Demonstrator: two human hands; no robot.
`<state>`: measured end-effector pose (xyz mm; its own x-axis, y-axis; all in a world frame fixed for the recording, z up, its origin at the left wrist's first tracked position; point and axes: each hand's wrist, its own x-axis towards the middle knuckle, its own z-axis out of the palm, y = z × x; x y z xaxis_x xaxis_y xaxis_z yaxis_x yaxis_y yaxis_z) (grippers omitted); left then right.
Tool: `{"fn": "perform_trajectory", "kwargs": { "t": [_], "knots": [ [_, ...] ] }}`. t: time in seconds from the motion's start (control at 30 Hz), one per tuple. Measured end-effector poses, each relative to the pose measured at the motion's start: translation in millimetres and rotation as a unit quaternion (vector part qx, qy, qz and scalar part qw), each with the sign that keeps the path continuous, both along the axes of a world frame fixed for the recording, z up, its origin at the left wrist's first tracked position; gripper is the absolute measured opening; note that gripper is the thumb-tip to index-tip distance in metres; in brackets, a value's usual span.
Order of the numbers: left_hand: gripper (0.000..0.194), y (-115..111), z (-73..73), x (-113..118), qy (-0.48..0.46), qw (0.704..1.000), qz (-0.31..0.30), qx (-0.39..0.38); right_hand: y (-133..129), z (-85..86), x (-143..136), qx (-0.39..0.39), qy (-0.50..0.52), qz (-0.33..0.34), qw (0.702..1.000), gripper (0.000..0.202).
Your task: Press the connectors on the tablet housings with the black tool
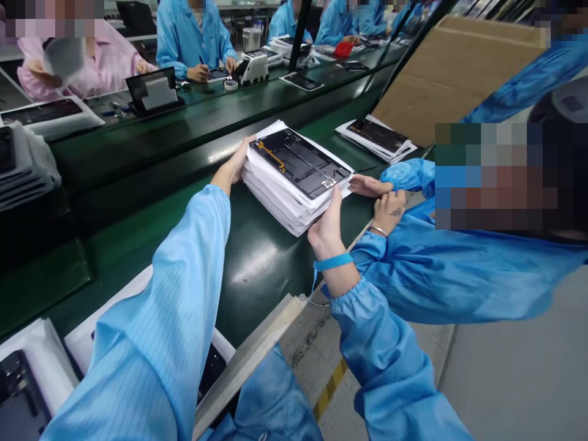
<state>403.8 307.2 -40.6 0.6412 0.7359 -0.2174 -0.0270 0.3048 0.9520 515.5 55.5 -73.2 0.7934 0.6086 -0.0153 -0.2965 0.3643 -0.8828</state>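
A thick stack of white sheets [275, 196] is held between my two hands over the green table. On top lies a black device casing [303, 162] with an orange flex strip. My left hand [236, 164] grips the stack's far left side, its fingers partly hidden behind the sheets. My right hand [328, 223] grips the near right corner, thumb against the edge beside the casing and fingers partly under the stack. A blue band circles my right wrist. Just right of the stack is another person's hand [367, 185], close to its right corner.
A smaller stack with a casing [376, 138] lies behind to the right, near a cardboard sheet [459, 73]. The neighbour's blue sleeves [459, 269] are close on the right. More casings [21, 392] sit at lower left. People work across the raised green ledge [193, 125].
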Motion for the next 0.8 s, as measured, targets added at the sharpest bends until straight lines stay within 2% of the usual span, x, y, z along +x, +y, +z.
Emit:
{"fn": "perform_trajectory", "kwargs": {
  "t": [0.1, 0.2, 0.4, 0.5, 0.63, 0.73, 0.8],
  "knots": [
    [0.081, -4, -4.1, -2, 0.014, 1.000, -0.003, 0.007, -1, 7.9, 4, -0.018, 0.069, 0.031, 0.997, 0.053],
    [0.083, -9, -6.1, -11, 0.022, 1.000, -0.007, 0.017, -11, 10.2, 2, -0.054, 0.087, 0.045, 0.994, 0.051],
    [0.084, -21, -5.8, -46, 0.036, 0.999, 0.002, 0.035, -33, 13.6, -23, -0.072, 0.099, 0.050, 0.991, 0.046],
    [0.084, -31, -2.5, -74, 0.040, 0.998, 0.019, 0.045, -44, 19.0, -45, -0.084, 0.111, 0.068, 0.988, 0.045],
    [0.076, -55, 6.2, -124, 0.028, 0.996, 0.072, 0.046, -60, 26.6, -84, -0.083, 0.141, 0.079, 0.983, 0.047],
    [0.065, -76, 12.2, -161, 0.038, 0.993, 0.106, 0.034, -75, 26.5, -113, -0.063, 0.142, 0.092, 0.984, 0.051],
    [0.064, -87, 14.3, -179, 0.044, 0.992, 0.117, 0.032, -85, 23.1, -128, -0.053, 0.129, 0.111, 0.984, 0.054]
  ]
}}
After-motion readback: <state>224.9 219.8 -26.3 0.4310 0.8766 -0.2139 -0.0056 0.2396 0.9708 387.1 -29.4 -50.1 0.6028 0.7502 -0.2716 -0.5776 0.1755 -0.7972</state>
